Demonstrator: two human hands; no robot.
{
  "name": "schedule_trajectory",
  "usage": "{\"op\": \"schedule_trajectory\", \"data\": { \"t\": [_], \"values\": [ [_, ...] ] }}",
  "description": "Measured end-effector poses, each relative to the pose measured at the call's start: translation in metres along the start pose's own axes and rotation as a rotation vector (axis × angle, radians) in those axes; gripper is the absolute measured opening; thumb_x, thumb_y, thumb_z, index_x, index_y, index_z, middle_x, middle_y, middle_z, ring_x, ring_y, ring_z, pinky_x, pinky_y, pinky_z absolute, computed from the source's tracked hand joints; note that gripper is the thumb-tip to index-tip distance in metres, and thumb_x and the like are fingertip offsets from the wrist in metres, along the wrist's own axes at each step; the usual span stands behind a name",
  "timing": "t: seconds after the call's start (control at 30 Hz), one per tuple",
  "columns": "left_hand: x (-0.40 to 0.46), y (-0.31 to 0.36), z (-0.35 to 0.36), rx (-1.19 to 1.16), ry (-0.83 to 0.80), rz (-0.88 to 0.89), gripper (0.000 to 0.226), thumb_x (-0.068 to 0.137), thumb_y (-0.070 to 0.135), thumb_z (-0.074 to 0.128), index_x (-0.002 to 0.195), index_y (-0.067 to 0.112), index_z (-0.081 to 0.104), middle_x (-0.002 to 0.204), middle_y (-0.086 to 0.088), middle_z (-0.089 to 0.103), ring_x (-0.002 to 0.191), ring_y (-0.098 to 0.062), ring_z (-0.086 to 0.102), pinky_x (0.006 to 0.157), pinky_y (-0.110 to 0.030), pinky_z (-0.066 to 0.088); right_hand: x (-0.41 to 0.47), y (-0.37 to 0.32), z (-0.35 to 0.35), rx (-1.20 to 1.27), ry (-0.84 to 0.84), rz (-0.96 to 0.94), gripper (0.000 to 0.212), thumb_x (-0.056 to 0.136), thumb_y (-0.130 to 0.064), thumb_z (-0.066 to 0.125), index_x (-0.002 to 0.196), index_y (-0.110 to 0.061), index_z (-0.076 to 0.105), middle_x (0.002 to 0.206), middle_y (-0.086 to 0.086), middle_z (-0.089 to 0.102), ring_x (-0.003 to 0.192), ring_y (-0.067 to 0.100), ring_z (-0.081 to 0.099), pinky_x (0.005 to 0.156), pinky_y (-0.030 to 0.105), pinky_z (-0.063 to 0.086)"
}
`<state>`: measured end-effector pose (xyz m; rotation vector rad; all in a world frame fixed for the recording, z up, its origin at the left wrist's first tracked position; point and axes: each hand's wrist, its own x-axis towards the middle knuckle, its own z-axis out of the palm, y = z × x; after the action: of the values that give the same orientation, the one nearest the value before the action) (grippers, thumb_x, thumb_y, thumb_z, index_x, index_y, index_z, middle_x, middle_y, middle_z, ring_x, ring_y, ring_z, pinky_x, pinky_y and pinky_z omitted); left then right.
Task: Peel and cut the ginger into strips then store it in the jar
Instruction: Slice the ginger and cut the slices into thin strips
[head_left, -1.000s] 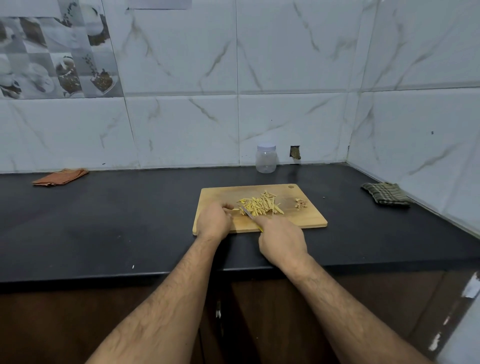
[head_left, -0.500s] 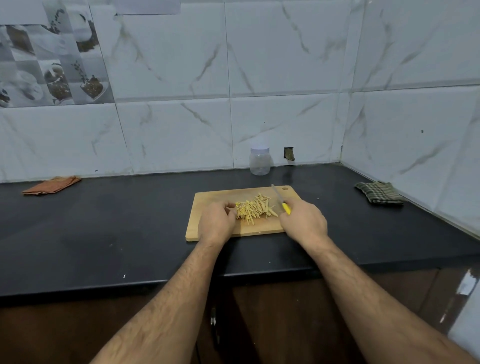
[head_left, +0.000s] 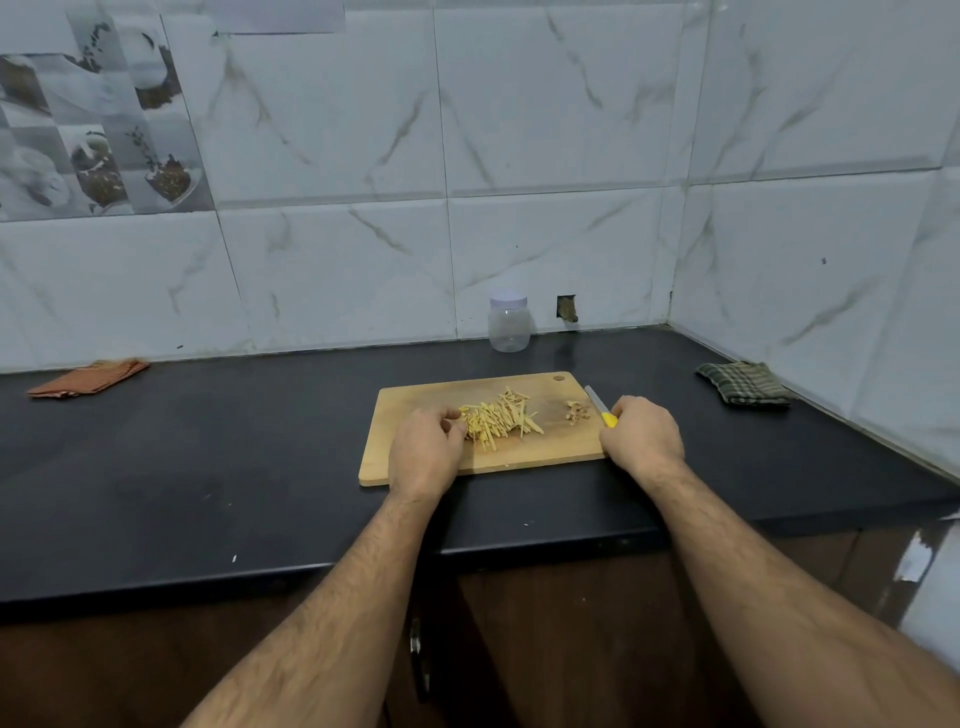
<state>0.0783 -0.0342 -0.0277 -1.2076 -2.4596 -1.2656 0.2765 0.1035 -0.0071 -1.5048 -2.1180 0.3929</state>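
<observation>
Counter (head_left: 260, 467): the dark surface fills the middle band of the frame. Strips pushed off the board would land here, and a few pale specks already lie near its front edge.
Cutting board (head_left: 415, 467): it sits at centre frame with its front edge close to the counter's lip. A hard sideways sweep of either hand could slide it or tip the pile off.
Left hand (head_left: 426, 452): its fingers are curled against the left end of the pile. They touch the strips, but whether they pinch any cannot be told.
Right hand (head_left: 643, 434): closed around the yellow handle at the board's right edge.
Jar (head_left: 509, 325): it stands against the wall above the board, well apart from it. It looks clear and empty, and its pale lid is still on, so it must be opened first. A carry across that gap could drop strips.
Ginger strips (head_left: 498, 418): a loose pile in the middle of the board. They are thin and light, so likely to scatter or cling to fingers.
Knife (head_left: 597, 402): the blade points up-frame, away from the left hand. Gathering with it in the fist risks a nick.
Peel scraps (head_left: 576, 411): a small brown heap just left of the blade. It could get swept in with the strips.
</observation>
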Motion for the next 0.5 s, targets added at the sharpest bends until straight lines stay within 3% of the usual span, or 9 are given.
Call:
{"op": "schedule_trajectory", "data": {
  "t": [0.23, 0.5],
  "values": [
    [0.0, 0.001, 0.001, 0.019, -0.002, -0.004, 0.025, 0.097, 0.029, 0.059, 0.118, 0.021, 0.07, 0.11, 0.004, 0.07, 0.1, -0.013, 0.063, 0.086, -0.033, 0.053, 0.003, -0.009, 0.002, 0.006, -0.015, -0.011, 0.012, 0.087, -0.013, 0.058, 0.096, -0.012, 0.065, 0.084, 0.003, 0.061, 0.08, 0.023, 0.058, 0.06, 0.031, 0.045],
    [0.006, -0.001, 0.001, 0.022, -0.013, -0.016, 0.025, 0.097, 0.033, 0.059, 0.117, 0.023, 0.07, 0.11, 0.006, 0.07, 0.1, -0.012, 0.064, 0.087, -0.034, 0.054, 0.001, -0.039, 0.019, -0.119, -0.039, -0.102, 0.021, 0.087, -0.008, 0.054, 0.103, -0.014, 0.067, 0.095, 0.004, 0.067, 0.084, 0.024, 0.06, 0.066, 0.032, 0.048]
  ]
}}
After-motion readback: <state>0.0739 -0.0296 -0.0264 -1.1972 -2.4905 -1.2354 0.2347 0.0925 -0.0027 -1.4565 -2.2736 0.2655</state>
